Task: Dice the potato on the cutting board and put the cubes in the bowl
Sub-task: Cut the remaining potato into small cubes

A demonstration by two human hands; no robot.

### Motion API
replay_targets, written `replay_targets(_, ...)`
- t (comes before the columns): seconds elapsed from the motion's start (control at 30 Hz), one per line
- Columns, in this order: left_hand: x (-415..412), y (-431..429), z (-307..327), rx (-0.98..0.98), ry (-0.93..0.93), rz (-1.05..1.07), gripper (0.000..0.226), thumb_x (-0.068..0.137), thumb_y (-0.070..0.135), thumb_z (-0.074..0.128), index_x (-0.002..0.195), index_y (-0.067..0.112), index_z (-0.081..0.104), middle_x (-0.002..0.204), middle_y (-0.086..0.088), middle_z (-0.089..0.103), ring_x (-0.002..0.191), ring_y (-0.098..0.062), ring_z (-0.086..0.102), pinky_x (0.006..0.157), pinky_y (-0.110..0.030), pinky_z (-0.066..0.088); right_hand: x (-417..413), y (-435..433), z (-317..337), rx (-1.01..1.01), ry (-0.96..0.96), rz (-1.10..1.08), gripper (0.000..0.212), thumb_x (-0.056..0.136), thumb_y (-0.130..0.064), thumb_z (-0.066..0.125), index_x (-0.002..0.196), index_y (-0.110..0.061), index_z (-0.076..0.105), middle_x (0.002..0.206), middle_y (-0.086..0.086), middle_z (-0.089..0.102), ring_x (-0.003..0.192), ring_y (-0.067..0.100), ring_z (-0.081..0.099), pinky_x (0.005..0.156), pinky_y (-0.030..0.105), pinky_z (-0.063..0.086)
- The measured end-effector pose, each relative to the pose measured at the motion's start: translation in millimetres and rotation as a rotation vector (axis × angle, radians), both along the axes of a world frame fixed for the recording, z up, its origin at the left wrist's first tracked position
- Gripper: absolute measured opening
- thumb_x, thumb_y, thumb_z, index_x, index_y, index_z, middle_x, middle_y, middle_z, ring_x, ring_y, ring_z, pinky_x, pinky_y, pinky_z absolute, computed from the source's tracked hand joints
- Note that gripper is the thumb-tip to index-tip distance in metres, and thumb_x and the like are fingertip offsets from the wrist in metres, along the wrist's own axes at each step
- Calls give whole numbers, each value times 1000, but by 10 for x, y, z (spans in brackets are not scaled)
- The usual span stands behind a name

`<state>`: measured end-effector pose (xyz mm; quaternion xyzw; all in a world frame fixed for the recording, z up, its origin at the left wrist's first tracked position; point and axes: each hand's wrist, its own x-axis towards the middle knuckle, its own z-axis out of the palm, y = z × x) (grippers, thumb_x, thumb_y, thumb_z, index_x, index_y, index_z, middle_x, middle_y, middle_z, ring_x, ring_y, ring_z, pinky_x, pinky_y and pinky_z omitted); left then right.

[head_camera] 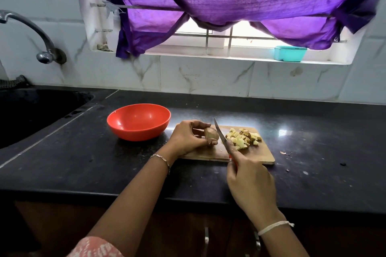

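My left hand (189, 139) pinches potato piece (211, 133); my right hand (249, 181) grips knife (219, 131); cubes (243, 139) at three o'clock on cutting board (265, 153); red bowl (139, 121) at ten

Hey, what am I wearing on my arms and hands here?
Both hands are bare, no gloves. The left hand has a thin chain-link bracelet at its wrist; the right hand has a white thread tied round its wrist. A pink sleeve with a white pattern covers the upper left arm.

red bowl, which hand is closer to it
Left. The left hand grips the potato piece just right of the red bowl; the right hand, holding the knife, is farther right, at the cutting board's near edge.
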<state>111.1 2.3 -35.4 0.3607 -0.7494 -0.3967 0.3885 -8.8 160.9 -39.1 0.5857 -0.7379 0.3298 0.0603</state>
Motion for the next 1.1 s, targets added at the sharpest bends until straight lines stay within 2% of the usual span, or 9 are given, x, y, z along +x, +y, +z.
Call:
replay_targets(0.2, 4, 1, -9, 12, 25, -8, 52, 64, 15, 89, 111, 9, 68, 102, -6, 73, 94, -11, 70, 87, -25, 55, 43, -25, -31, -23, 67, -21, 52, 99, -32, 40, 149, -38, 25, 95, -4, 67, 85, 11, 63, 67, 24, 45)
replay_targets(0.4, 20, -45, -9, 9, 1, -26, 52, 64, 20, 89, 111, 11, 69, 98, -3, 74, 92, -10, 71, 89, -31, 56, 96, -165, -24, 10, 115, -20, 56, 99, -21, 40, 151, -33, 22, 105, 0, 66, 94, 16, 62, 70, 26, 45)
replay_targets(0.53, 6, -34, -22, -9, 0, -8, 51, 63, 19, 89, 110, 11, 70, 97, -3, 75, 91, -11, 71, 88, -33, 56, 107, -292, -7, 40, 171, -41, 55, 99, -17, 39, 151, -31, 26, 104, 2, 66, 94, 19, 63, 68, 27, 43)
replay_targets(0.77, -30, 4, -1, -38, -25, 20, 54, 63, 22, 90, 112, 11, 69, 99, -3, 74, 89, -9, 71, 85, -27, 57, 128, -188, -34, 105, 290, -43, 65, 95, -13, 43, 153, -26, 17, 109, 1, 65, 97, 19, 63, 74, 30, 50)
replay_targets(0.9, -13, 10, 23, -35, -21, 10, 53, 65, 21, 89, 113, 12, 69, 101, -3, 74, 90, -8, 70, 83, -21, 56, 144, -182, 3, 126, 290, -49, 65, 95, -11, 43, 153, -26, 18, 109, 2, 65, 99, 21, 63, 75, 31, 50)
replay_targets(1.1, -2, 7, 12, -19, 0, 9, 48, 66, 18, 88, 109, 11, 70, 99, -3, 74, 90, -9, 71, 84, -25, 56, 153, -316, 56, 133, 308, -37, 59, 97, -11, 40, 152, -25, 24, 110, 3, 64, 101, 22, 61, 76, 32, 50)
